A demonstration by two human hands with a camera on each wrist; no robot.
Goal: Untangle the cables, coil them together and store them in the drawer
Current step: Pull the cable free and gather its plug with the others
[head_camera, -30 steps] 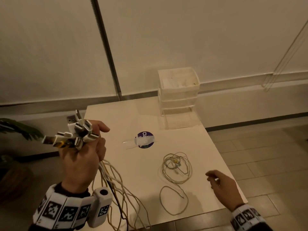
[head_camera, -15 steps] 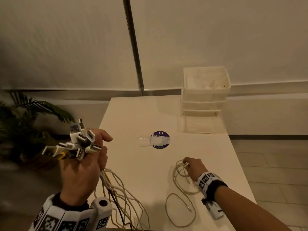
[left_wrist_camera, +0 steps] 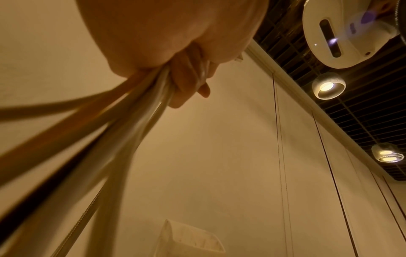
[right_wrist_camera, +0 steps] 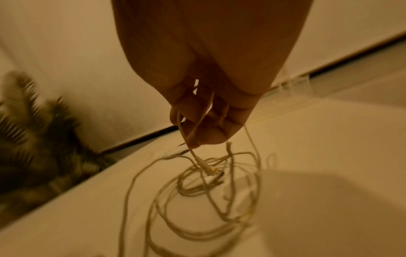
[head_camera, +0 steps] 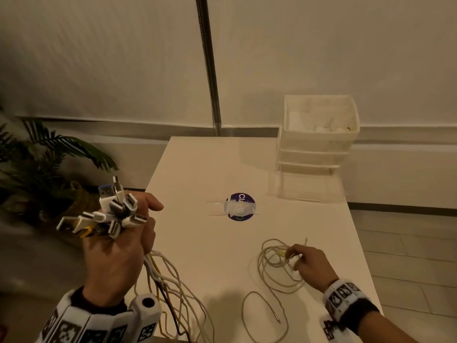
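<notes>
My left hand (head_camera: 118, 246) is raised beside the table's left edge and grips a bundle of cables (head_camera: 170, 293). Their white USB plugs (head_camera: 108, 214) fan out above the fist, and the cords hang down past the wrist; the left wrist view shows them (left_wrist_camera: 123, 113) running out of the curled fingers. A thin beige cable (head_camera: 272, 268) lies in loose loops on the white table (head_camera: 197, 169). My right hand (head_camera: 306, 263) is on it, fingers curled, pinching a strand (right_wrist_camera: 193, 132) near its small plug (right_wrist_camera: 204, 165). The white drawer unit (head_camera: 319, 139) stands at the table's back right.
A round purple sticker under clear tape (head_camera: 238, 206) marks the table's middle. A potted palm (head_camera: 42, 169) stands on the floor at the left. A metal pole (head_camera: 210, 65) runs up the wall behind the table. Tiled floor (head_camera: 408, 256) lies to the right.
My right hand came in from the table's right edge onto the coiled cable and now pinches a strand, lifting it slightly. My left hand holds the bundle as before. The head view shifted left.
</notes>
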